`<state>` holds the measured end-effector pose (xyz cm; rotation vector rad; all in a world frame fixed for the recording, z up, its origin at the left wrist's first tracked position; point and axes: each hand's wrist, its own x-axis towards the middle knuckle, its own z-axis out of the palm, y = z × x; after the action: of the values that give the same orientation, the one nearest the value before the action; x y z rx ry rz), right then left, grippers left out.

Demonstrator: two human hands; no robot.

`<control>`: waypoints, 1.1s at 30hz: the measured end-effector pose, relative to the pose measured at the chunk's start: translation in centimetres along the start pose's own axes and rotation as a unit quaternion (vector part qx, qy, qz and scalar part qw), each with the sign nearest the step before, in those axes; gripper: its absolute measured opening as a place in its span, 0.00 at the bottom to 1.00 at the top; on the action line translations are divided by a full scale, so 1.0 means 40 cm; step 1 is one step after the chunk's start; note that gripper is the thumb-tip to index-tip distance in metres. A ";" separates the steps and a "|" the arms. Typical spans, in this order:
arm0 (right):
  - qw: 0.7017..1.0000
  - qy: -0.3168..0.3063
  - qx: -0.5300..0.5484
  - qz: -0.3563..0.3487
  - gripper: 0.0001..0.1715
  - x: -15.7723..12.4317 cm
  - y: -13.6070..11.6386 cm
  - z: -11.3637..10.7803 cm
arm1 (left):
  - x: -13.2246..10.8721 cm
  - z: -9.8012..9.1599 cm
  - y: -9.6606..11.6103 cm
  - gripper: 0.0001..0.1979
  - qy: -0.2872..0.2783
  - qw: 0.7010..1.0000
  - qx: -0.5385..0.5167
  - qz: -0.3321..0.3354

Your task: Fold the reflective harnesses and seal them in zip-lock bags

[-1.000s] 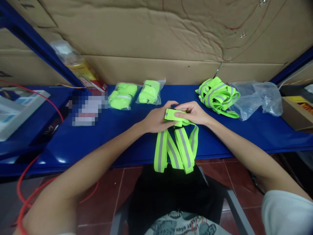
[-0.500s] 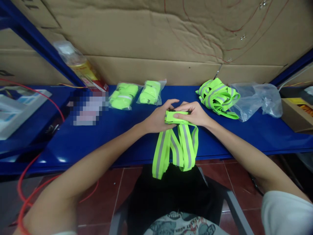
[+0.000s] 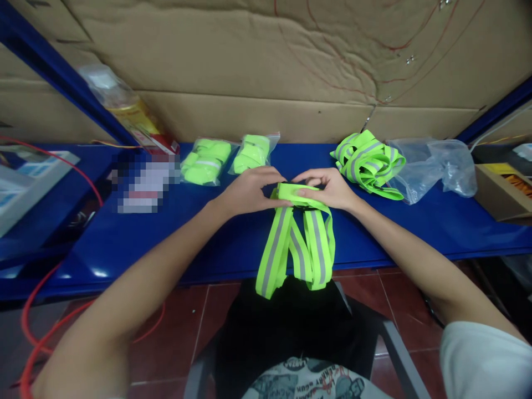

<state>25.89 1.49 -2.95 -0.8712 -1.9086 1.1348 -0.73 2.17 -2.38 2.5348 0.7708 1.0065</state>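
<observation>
Between my hands is a neon yellow-green reflective strap [image 3: 319,249] with a grey stripe; its upper part is folded into a flat bundle and its loops hang over the front edge of the blue table. My right hand [image 3: 332,189] pinches the folded part, thumb on top. From the left, my left hand [image 3: 253,189] grips the bundle's left end between thumb and fingers. Behind my right hand lies a loose heap of the same strap [image 3: 368,163]. Two clear bags of folded neon strap, a left bag [image 3: 205,160] and a right bag [image 3: 251,152], lie beyond my left hand.
Crumpled clear plastic bags [image 3: 432,166] lie right of the heap, beside a cardboard box [image 3: 502,191]. A bottle [image 3: 120,100] stands at the back left against the cardboard wall [image 3: 233,61]. A red hose [image 3: 31,316] curls at the lower left.
My left hand has shifted left and its thumb and fingers have spread wider around the bundle's end. My right hand keeps its pinch; the hanging loops have barely moved.
</observation>
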 end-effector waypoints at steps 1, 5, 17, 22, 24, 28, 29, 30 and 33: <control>1.000 0.002 -0.005 -0.006 0.31 0.000 -0.003 -0.005 | 0.000 -0.008 -0.002 0.23 -0.006 1.000 0.004 0.002; 0.999 -0.039 -0.021 -0.021 0.37 -0.003 -0.016 -0.028 | -0.002 -0.026 -0.013 0.21 -0.051 0.999 0.017 -0.006; 0.995 -0.076 -0.066 -0.024 0.38 -0.004 -0.005 -0.039 | -0.012 0.013 0.023 0.30 -0.124 0.991 0.015 -0.046; 0.996 -0.056 -0.056 -0.047 0.40 -0.003 0.007 -0.039 | -0.012 0.040 0.010 0.32 -0.108 0.992 0.025 -0.063; 0.993 -0.034 -0.080 -0.074 0.37 -0.001 0.011 -0.040 | -0.012 0.044 -0.003 0.27 -0.093 0.994 0.036 -0.049; 0.978 -0.020 -0.170 -0.119 0.23 0.002 0.014 -0.046 | -0.013 0.040 -0.024 0.25 -0.087 0.994 0.060 -0.033; 0.975 -0.024 -0.181 -0.126 0.21 0.002 0.013 -0.048 | -0.014 0.039 -0.027 0.26 -0.087 0.993 0.065 -0.035; 0.973 -0.030 -0.189 -0.132 0.20 0.002 0.012 -0.051 | -0.014 0.039 -0.028 0.26 -0.087 0.993 0.069 -0.039; 0.965 -0.041 -0.220 -0.138 0.24 -0.002 0.011 -0.061 | -0.017 0.044 -0.029 0.27 -0.088 0.991 0.087 -0.054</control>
<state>28.09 2.60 -2.56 -0.7616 -2.3129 0.5954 -0.34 2.57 -4.53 2.6497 0.9679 0.6974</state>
